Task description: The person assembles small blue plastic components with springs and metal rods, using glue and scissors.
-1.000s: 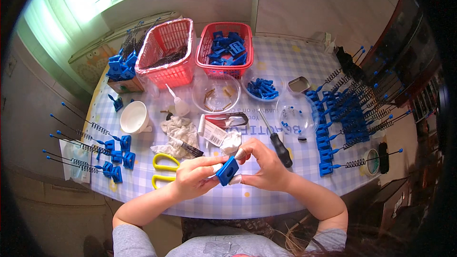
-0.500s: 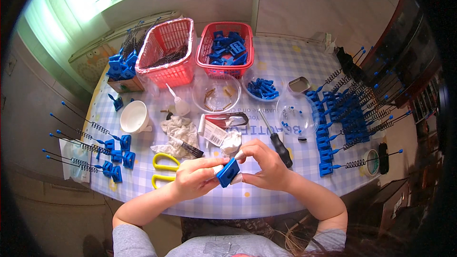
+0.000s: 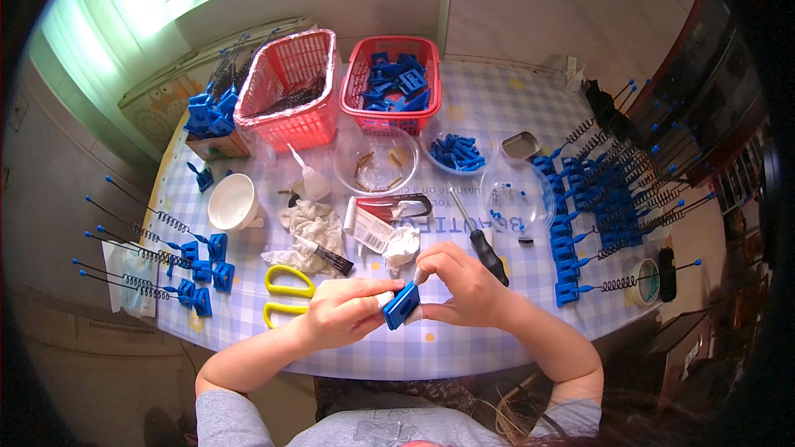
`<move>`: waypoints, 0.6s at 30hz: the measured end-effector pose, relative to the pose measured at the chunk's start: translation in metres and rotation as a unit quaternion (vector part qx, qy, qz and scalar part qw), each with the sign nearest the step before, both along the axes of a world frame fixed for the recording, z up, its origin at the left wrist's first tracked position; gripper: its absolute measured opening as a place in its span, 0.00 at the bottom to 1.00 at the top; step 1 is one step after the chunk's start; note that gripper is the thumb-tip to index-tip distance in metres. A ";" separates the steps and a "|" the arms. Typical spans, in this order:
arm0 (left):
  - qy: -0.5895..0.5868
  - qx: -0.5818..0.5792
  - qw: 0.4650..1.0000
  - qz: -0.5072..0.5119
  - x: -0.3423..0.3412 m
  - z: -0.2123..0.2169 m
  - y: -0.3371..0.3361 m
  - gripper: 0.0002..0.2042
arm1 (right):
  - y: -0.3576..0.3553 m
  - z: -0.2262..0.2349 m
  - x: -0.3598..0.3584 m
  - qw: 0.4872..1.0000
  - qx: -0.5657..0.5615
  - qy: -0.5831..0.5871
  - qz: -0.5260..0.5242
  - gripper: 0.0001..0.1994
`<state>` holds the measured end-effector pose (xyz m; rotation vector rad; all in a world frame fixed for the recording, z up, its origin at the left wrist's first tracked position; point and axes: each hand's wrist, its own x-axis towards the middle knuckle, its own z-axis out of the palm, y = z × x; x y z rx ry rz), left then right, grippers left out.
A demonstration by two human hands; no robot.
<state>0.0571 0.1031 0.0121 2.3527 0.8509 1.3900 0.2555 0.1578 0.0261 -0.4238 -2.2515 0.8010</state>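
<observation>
A blue plastic clip (image 3: 402, 307) is held between both hands over the table's near edge. My left hand (image 3: 344, 310) pinches it from the left, and my right hand (image 3: 458, 285) grips it from the right with thumb and index finger. White wraps cover some of my fingertips. Part of the clip is hidden behind the fingers. Close to my left hand lie yellow-handled scissors (image 3: 288, 283); a black-handled screwdriver (image 3: 487, 257) rests beyond my right hand. A crumpled whitish cloth (image 3: 315, 230) lies ahead of the left hand.
Two red baskets stand at the back, one (image 3: 290, 124) with dark wires, one (image 3: 391, 120) with blue clips. Tubs hold brass-coloured pins (image 3: 377, 167) and blue sleeves (image 3: 457, 154). Clips with coiled wires fill the right (image 3: 604, 199) and left (image 3: 199, 273) sides. A white bowl (image 3: 233, 202) stands left.
The clip has shifted slightly and turned in my fingers, its flat face now showing more to the right. Both hands keep nearly the same place and still hold it.
</observation>
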 end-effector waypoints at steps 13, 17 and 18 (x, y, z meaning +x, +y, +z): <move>0.139 -0.021 0.989 -0.040 -0.002 0.007 0.002 0.12 | 0.000 0.001 -0.003 0.996 0.080 -0.033 0.036 0.20; 0.134 0.017 0.991 -0.010 -0.002 0.011 0.003 0.14 | 0.001 0.001 -0.002 0.996 0.080 -0.037 0.024 0.20; 0.141 0.039 0.989 0.001 -0.003 0.012 0.003 0.15 | 0.001 0.001 -0.002 0.995 0.086 -0.043 0.016 0.20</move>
